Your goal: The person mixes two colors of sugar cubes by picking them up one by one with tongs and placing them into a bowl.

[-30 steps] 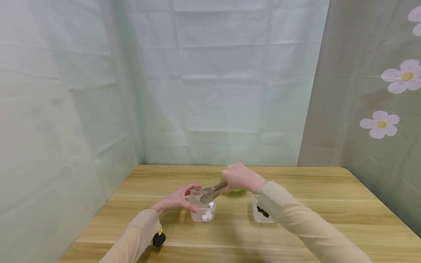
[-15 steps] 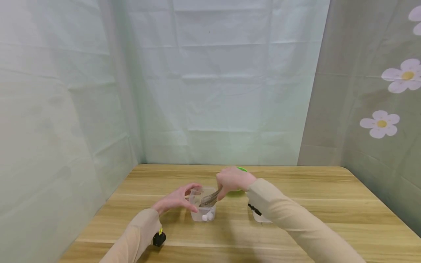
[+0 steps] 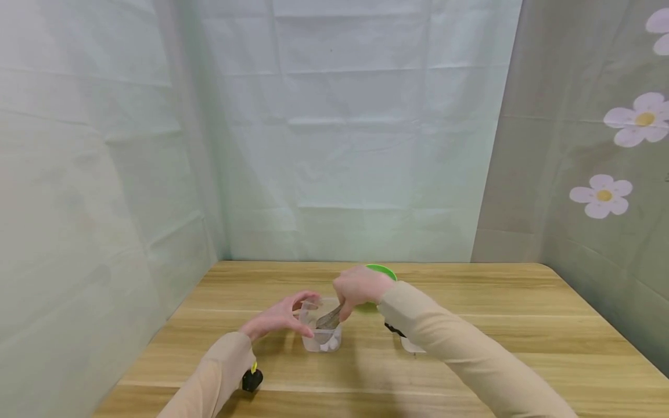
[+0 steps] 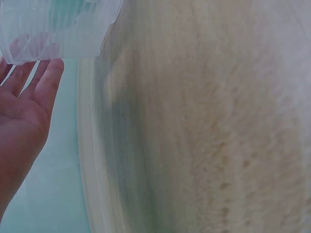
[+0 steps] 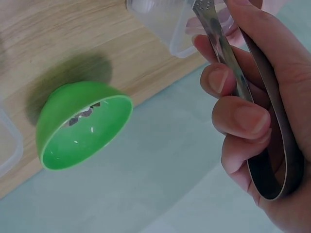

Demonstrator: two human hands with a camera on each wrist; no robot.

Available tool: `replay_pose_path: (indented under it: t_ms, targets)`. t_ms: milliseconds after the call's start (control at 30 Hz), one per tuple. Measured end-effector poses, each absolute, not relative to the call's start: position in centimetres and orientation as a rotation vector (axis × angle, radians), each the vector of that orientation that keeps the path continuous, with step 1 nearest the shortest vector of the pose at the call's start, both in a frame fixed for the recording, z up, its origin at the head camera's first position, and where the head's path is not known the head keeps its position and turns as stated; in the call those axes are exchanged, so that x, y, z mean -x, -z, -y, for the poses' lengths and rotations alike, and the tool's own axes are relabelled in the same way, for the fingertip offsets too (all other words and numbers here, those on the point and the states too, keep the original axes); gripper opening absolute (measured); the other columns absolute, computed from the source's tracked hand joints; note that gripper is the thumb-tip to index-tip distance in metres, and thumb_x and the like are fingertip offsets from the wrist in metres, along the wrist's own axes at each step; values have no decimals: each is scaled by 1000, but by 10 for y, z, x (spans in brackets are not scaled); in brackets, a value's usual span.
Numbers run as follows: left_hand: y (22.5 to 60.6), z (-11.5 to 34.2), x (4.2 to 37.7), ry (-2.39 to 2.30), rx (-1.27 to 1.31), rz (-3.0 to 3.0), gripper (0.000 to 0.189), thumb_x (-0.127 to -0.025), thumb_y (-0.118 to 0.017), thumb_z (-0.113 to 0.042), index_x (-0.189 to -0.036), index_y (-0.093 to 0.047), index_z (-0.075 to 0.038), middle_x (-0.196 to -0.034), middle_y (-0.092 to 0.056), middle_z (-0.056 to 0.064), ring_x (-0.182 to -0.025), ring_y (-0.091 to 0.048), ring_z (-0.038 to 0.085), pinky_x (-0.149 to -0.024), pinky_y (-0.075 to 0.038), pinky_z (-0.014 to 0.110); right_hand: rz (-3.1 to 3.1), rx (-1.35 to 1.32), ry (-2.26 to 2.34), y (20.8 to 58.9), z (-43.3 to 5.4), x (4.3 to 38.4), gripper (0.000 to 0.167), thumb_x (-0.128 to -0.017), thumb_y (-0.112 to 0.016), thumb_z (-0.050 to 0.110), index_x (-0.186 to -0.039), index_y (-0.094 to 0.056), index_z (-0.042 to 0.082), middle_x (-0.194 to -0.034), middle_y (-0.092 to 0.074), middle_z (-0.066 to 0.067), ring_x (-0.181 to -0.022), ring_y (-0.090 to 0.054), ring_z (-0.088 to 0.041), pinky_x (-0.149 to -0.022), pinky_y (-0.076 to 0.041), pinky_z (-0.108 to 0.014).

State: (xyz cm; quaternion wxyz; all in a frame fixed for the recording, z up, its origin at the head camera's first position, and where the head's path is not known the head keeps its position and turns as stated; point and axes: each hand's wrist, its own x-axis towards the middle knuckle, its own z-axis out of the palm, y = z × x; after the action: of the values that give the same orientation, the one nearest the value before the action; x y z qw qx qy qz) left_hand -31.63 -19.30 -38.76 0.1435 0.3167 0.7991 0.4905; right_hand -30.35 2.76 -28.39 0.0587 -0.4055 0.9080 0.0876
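My left hand (image 3: 279,317) holds a clear plastic container (image 3: 308,343) at its left side, thumb in front and fingers behind; the left wrist view shows the fingers against its wall. Several small white chunks (image 3: 331,345) lie inside. My right hand (image 3: 362,285) grips metal tongs (image 3: 329,319), whose perforated tips reach down into the container among the chunks. Seen from the right wrist, the fingers (image 5: 250,119) wrap the tongs' arms, which stand slightly apart. Whether a chunk sits between the tips is hidden.
Behind the right hand stands a green bowl (image 3: 384,270) with some dark and whitish bits (image 5: 83,115) in it. A second clear container (image 3: 411,346) is partly covered by the right forearm. All stand on a wood-grain table (image 3: 502,325), with pale curtains behind.
My right hand has moved left and lowered the tongs from above the container down into it. More of the green bowl shows. The left hand has stayed in place.
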Motion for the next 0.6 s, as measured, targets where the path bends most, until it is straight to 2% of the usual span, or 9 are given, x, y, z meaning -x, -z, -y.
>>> replay_pose_path:
  t_ms: [167, 367, 600]
  targets:
    - [380, 190, 310, -1428, -902, -2282, 79, -71, -77, -10, -135, -32, 3, -131, -39, 19, -119, -32, 36, -93, -29, 53, -2753, 1209, -350, 286, -23, 304, 55, -69, -76, 40, -44, -32, 18, -41, -20, 9, -41, -15, -4, -40, -16, -20]
    - [393, 193, 320, -1418, -902, -2299, 80, -71, -77, -13, -136, -32, -1, -131, -40, 15, -120, -33, 33, -93, -30, 52, -2758, 1247, -391, 289, -21, 304, 37, -69, -76, 40, -47, -54, 20, -44, -39, 13, -45, -27, -4, -42, -25, -20]
    - [396, 194, 323, -1429, -908, -2290, 81, -70, -78, -15, -135, -33, -2, -130, -41, 12, -118, -35, 30, -92, -31, 49, -2766, 1260, -433, 291, -21, 304, 28, -70, -75, 39, -55, -64, 19, -46, -42, 14, -47, -30, -4, -43, -27, -20]
